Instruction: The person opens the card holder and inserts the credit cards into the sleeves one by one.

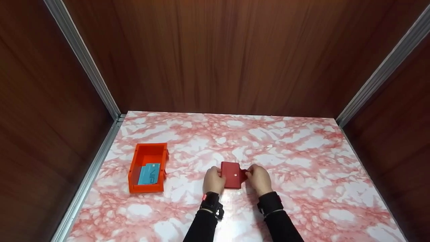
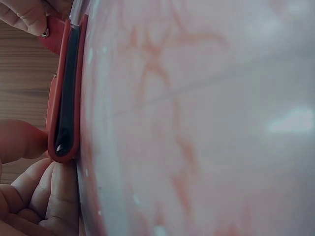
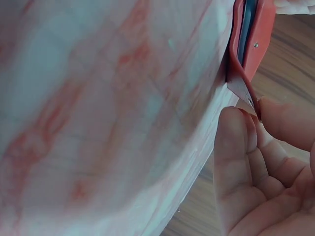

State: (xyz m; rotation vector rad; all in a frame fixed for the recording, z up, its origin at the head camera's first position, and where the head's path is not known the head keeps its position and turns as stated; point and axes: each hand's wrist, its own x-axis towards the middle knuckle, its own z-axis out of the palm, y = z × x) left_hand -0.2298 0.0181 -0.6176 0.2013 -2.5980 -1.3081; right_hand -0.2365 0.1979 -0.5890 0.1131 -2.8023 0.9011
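The red wallet lies between the two sets of fingers, its cover stud facing up. Left hand: the thumb presses the upper cover beside the folded spine, fingers curled on the opposite side; exact fingertip contact there is partly hidden. Right hand: thumb and forefinger pinch the tip of the closure strap, which extends from the wallet's edge toward them. An orange bin with blue cards stands well left of the left fingers.

Handling: treat the wallet as light, with fairly stiff covers, a pliable strap and a smooth finish that may slide under a loose thumb. The dark inner layer is probably softer; avoid gripping it. Take hold at the folded spine with the left fingers and at the strap tip with the right
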